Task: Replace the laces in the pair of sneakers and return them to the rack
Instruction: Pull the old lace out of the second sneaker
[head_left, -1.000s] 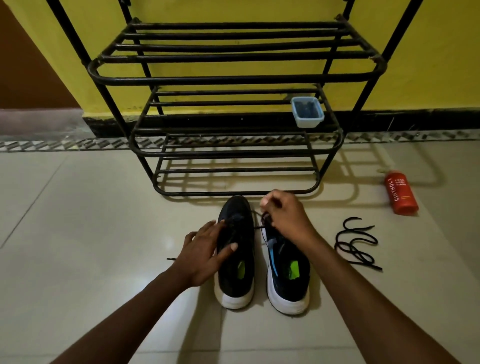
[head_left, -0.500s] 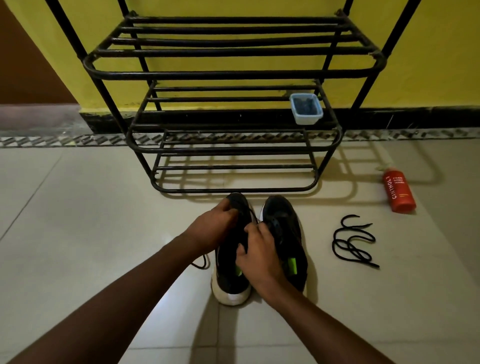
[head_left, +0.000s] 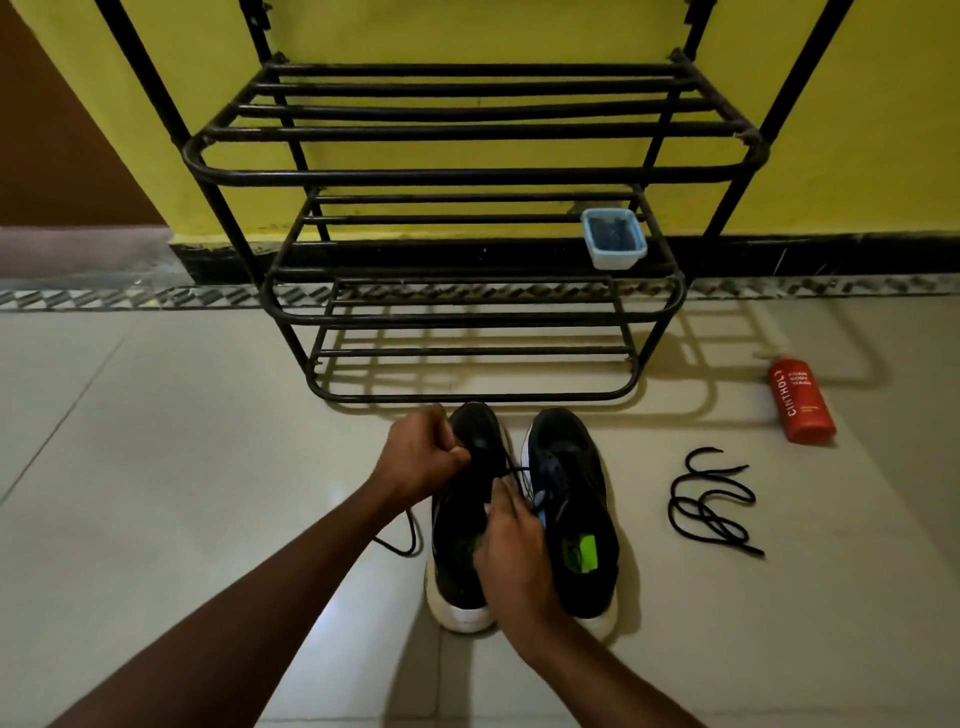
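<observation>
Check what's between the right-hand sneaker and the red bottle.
A loose black lace lies on the floor between that sneaker and the bottle; head view.

"CINTHOL" was read in white capitals on the red bottle (head_left: 801, 400), right of the rack (head_left: 470, 171) (smaller print was too blurred).

Rack (head_left: 467, 171) against wall (head_left: 857, 104), standing on floor (head_left: 156, 467). Tub (head_left: 614, 239) on middle shelf, right end.

Two sneakers side by side on floor, just in front of bottom shelf, toes toward rack: left sneaker (head_left: 462, 525), right sneaker (head_left: 576, 493).

Left hand (head_left: 421, 460) over toe end of left sneaker. Right hand (head_left: 511, 551) over its rear half, between the two sneakers. Both hold lace (head_left: 405, 540); a loop of it trails on floor left of left sneaker.

Spare lace (head_left: 711, 504) on floor right of right sneaker, apart from it. Bottle (head_left: 800, 400) on its side, behind and right of spare lace, right of rack.
</observation>
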